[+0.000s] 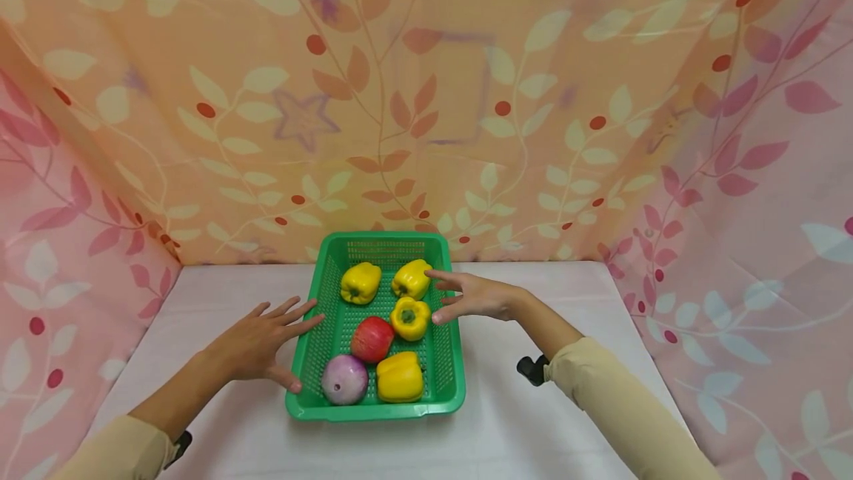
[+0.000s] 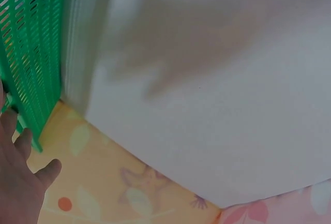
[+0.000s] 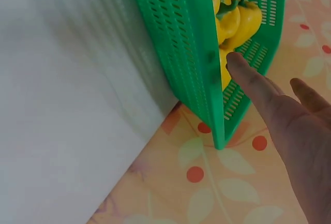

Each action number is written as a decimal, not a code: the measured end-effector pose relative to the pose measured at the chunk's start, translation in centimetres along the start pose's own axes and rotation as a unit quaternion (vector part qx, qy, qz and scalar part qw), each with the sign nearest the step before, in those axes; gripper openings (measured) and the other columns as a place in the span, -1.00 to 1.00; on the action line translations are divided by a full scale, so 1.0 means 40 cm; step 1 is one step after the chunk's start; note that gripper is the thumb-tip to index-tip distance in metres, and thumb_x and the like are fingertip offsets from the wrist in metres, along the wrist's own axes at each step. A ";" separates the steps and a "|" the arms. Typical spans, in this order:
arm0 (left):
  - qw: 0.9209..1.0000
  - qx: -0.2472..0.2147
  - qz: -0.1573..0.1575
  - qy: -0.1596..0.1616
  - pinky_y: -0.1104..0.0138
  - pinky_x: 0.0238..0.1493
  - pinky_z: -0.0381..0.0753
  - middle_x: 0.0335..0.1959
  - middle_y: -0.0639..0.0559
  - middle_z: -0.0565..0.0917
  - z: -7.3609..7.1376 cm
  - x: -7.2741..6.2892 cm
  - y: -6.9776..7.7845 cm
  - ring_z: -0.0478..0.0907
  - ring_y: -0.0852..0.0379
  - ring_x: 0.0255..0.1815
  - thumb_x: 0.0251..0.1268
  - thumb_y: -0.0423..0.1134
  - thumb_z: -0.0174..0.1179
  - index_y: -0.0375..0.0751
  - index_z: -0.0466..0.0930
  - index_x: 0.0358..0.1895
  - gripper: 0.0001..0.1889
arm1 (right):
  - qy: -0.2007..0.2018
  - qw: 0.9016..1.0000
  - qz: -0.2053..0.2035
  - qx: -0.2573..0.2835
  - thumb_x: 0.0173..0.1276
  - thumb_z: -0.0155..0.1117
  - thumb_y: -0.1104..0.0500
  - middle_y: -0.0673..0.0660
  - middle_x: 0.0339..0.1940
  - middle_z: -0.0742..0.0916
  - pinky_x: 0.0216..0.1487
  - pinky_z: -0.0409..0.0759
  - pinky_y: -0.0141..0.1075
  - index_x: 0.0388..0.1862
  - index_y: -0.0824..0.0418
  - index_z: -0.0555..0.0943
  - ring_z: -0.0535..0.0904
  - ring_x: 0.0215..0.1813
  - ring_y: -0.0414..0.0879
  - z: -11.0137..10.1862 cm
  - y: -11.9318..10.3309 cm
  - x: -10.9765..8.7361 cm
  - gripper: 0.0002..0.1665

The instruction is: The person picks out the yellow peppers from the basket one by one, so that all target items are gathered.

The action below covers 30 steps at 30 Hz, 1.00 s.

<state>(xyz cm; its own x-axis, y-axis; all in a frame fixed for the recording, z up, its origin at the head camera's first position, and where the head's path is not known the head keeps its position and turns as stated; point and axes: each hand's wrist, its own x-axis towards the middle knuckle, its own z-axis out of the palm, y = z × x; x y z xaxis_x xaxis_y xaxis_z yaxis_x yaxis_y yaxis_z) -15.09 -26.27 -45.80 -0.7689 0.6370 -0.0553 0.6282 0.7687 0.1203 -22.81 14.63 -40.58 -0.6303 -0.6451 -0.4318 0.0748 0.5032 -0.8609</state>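
A green plastic basket [image 1: 376, 412] stands on the white table and holds several yellow bell peppers [image 1: 400, 378], a red apple [image 1: 372, 339] and a round purple-and-white eggplant [image 1: 344, 380]. My left hand [image 1: 263, 343] is spread beside the basket's left rim, its fingertips overlapping that rim in the head view. Over the right rim reaches my right hand [image 1: 481, 298], fingers extended near the upper-right pepper [image 1: 412, 279] and the pepper with its stem up [image 1: 410, 318]. Nothing is held in either hand. The right wrist view shows that hand's fingers [image 3: 251, 81] by the basket rim.
The white table [image 1: 533, 421] extends on both sides of the basket. Floral cloth [image 1: 426, 95] hangs right behind the table's back edge, and pink floral cloth [image 1: 753, 191] closes off the sides. Black wrist mounts [image 1: 532, 370] sit at the cuffs.
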 end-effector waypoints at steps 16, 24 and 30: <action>1.000 0.001 0.003 0.002 -0.43 0.18 0.29 0.50 -0.19 0.29 0.005 0.010 0.003 0.22 -0.40 0.45 -0.26 0.60 0.25 -0.08 0.36 0.47 0.18 | 0.060 0.995 0.016 0.079 0.24 0.50 0.10 0.40 0.58 0.11 0.32 0.41 0.17 0.64 0.09 0.02 0.33 0.45 0.26 0.050 0.022 0.083 0.14; 1.000 -0.004 -0.004 0.000 -0.44 0.18 0.26 0.50 -0.19 0.29 0.002 0.008 0.000 0.22 -0.41 0.45 -0.27 0.58 0.28 -0.08 0.35 0.47 0.18 | 0.078 0.989 0.036 0.123 0.27 0.48 0.09 0.42 0.56 0.15 0.21 0.45 0.30 0.63 0.09 0.04 0.36 0.41 0.30 0.062 0.034 0.138 0.10; 1.000 -0.006 -0.006 -0.003 -0.45 0.17 0.27 0.50 -0.20 0.30 -0.004 0.008 0.003 0.22 -0.42 0.44 -0.27 0.56 0.31 -0.07 0.36 0.47 0.17 | 0.088 0.984 0.056 0.142 0.27 0.47 0.07 0.37 0.55 0.22 0.19 0.37 0.41 0.62 0.08 0.07 0.27 0.47 0.29 0.069 0.028 0.158 0.07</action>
<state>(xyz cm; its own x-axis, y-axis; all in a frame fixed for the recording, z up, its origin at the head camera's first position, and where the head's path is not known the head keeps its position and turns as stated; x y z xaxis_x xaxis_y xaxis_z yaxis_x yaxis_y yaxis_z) -15.28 -25.99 -45.64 -0.7761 0.6275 -0.0624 0.6167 0.7760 0.1322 -24.59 9.54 -45.01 -0.7274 -0.4732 -0.4969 0.3486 0.3690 -0.8616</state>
